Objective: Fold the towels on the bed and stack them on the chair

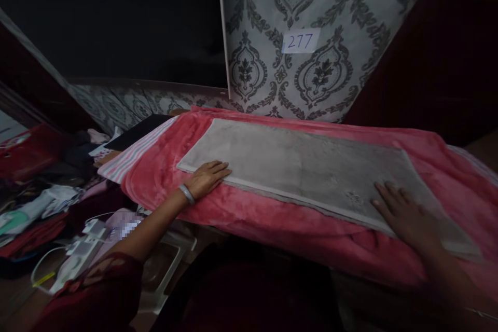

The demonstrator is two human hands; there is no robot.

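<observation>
A grey folded towel (272, 153) with a pale edge and a small embroidered motif lies flat, stretched lengthwise across a red plush blanket (155, 166). My left hand (208, 177) rests on the towel's near edge toward its left end, fingers laid flat, a silver bangle on the wrist. Toward the right end, my right hand (404, 212) lies palm down with its fingers spread, next to the motif. Neither hand grips anything. The towel's layers show along its near edge.
A large dark television screen (136, 21) stands behind on the left. A paper marked 277 (301, 40) is stuck to the patterned wallpaper. Piled clothes (58, 199), a white power strip (83, 249) and a white stool (171, 259) are at lower left.
</observation>
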